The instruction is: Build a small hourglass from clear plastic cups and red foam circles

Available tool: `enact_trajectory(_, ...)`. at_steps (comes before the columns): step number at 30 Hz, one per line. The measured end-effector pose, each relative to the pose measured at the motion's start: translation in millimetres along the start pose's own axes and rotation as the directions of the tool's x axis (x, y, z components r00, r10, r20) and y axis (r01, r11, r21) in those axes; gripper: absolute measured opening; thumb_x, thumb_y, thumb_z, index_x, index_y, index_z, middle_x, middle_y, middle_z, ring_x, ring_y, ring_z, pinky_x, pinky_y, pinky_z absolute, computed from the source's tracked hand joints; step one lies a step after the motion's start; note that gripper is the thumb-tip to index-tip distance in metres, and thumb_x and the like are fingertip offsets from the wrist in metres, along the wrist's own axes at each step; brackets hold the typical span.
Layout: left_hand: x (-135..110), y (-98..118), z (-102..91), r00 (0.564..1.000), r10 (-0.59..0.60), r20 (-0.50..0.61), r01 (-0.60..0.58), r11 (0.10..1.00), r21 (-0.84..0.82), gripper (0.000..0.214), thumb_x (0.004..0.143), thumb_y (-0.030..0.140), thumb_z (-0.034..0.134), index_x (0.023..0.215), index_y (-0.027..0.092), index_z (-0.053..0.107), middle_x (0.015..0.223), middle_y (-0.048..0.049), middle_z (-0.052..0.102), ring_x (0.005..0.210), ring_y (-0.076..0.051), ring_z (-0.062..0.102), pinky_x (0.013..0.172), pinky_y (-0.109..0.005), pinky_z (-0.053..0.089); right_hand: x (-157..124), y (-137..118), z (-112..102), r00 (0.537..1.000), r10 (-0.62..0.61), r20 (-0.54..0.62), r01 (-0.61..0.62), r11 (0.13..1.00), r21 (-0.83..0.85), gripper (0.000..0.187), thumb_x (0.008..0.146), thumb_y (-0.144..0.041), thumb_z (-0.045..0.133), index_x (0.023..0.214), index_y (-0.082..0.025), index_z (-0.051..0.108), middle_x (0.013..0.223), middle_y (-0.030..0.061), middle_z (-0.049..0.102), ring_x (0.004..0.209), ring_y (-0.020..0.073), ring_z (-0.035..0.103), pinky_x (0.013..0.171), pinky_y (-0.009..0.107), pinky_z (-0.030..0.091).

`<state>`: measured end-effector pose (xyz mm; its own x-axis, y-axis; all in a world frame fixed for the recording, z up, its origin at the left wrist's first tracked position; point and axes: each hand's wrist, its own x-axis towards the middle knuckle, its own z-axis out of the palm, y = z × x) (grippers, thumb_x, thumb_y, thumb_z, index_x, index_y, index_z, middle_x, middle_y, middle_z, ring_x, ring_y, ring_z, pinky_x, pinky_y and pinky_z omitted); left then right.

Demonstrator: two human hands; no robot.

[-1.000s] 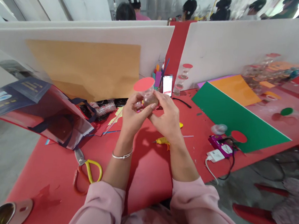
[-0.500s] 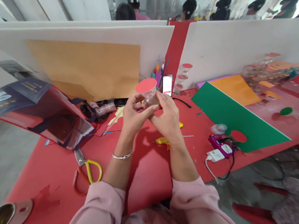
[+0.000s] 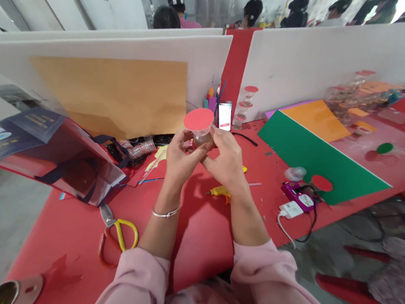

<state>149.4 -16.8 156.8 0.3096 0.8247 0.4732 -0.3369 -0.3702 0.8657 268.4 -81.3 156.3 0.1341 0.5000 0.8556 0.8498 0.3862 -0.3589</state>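
Observation:
Between my two hands, above the red table, is a clear plastic cup piece (image 3: 201, 136) topped with a flat red disc (image 3: 198, 120). My left hand (image 3: 182, 157) wraps its fingers round the left side, and my right hand (image 3: 226, 156) grips the right side. Both thumbs press near its lower part, and the fingers hide most of the base. On the table beneath my right wrist lies a yellow glue gun (image 3: 220, 192). Scissors (image 3: 118, 233) with one yellow and one red handle rest left of my left forearm.
A clear gift bag (image 3: 81, 160) lies at the left, and a metal tin (image 3: 3, 293) stands at the near left corner. Stacked clear cups (image 3: 246, 106) and a phone (image 3: 224, 115) stand at the back. To the right are a green board (image 3: 325, 160) and a purple power box (image 3: 298, 196).
The red disc has tilted slightly, showing more of its top. Both hands keep nearly the same hold, and the camera view has shifted a little.

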Motion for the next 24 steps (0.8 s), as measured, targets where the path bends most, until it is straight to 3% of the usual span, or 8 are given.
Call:
enact_trajectory(4,1,-1,0.1,0.999,-0.046,-0.020,0.045,0.998,-0.043,0.050,0.067,0.035,0.095,0.106,0.024,0.066,0.113,-0.0067,0.075,0.101,-0.021,0.074,0.085,-0.035,0.063,0,-1,1,0.999,-0.025,-0.021,0.024,1.000,-0.010,0.060,0.090,-0.020,0.069,0.148,-0.028,0.056,0.130,0.0095,0.073,0.124,0.0298,0.067,0.106,0.051,0.057)
enact_trajectory(8,2,-2,-5.7,0.999,-0.044,-0.017,0.045,0.998,0.032,0.044,0.073,0.035,0.091,0.109,0.024,0.069,0.114,-0.0078,0.075,0.102,-0.021,0.073,0.087,-0.036,0.063,1,-3,-8,0.994,0.026,0.106,-0.032,0.998,0.056,0.069,0.089,-0.021,0.071,0.154,-0.032,0.052,0.143,0.0088,0.068,0.133,0.0316,0.062,0.109,0.054,0.056)
enact_trajectory(13,4,-5,-11.2,1.000,0.017,0.002,-0.017,0.994,0.109,0.033,0.076,0.028,0.086,0.107,0.025,0.075,0.119,-0.0082,0.074,0.112,-0.023,0.070,0.089,-0.035,0.061,2,-3,-20,0.971,0.128,0.202,-0.171,0.962,0.214,0.068,0.090,-0.019,0.066,0.155,-0.032,0.053,0.147,0.0077,0.066,0.127,0.0277,0.066,0.098,0.045,0.063)
enact_trajectory(19,2,-4,-8.3,0.999,0.017,0.041,-0.023,0.987,0.160,0.029,0.083,0.030,0.082,0.112,0.027,0.076,0.122,-0.0083,0.073,0.112,-0.022,0.068,0.086,-0.033,0.058,4,-2,-12,0.965,0.169,0.202,-0.180,0.983,0.036,0.039,0.085,-0.018,0.073,0.123,-0.026,0.072,0.118,0.0075,0.076,0.110,0.0284,0.069,0.095,0.047,0.060)
enact_trajectory(24,3,-8,-7.3,1.000,0.004,-0.011,-0.002,0.990,0.142,0.040,0.080,0.033,0.087,0.116,0.025,0.071,0.119,-0.0084,0.074,0.109,-0.022,0.069,0.087,-0.034,0.058,3,3,-3,0.979,0.143,0.145,-0.144,0.990,-0.006,0.035,0.088,-0.023,0.076,0.122,-0.026,0.071,0.117,0.0073,0.077,0.108,0.0279,0.069,0.094,0.046,0.058)
